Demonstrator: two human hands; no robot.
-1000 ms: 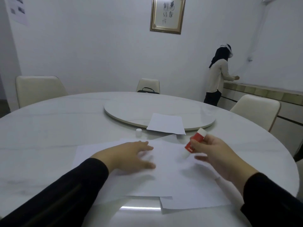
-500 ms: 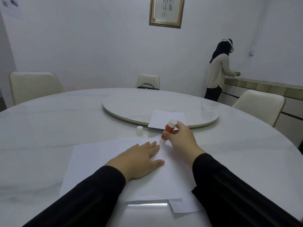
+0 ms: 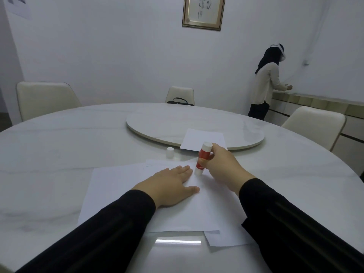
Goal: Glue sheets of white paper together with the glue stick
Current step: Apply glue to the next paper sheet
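Since tilted midair, glue stick (image 3: 202, 159) on paper (image 3: 206, 196).

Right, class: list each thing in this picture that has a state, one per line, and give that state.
glue stick: uncapped, tip down on the paper
cap: off, upright on the table
top sheet: flat, pressed down
left hand: flat, open
right hand: grips the glue stick
spare sheet: lying on the turntable edge

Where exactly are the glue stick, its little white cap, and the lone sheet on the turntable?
glue stick (image 3: 202, 157): head view, on its red body above the fingers.
white cap (image 3: 169, 152): head view, on its side wall.
sheet on the turntable (image 3: 204, 137): head view, on the sheet's bare middle.
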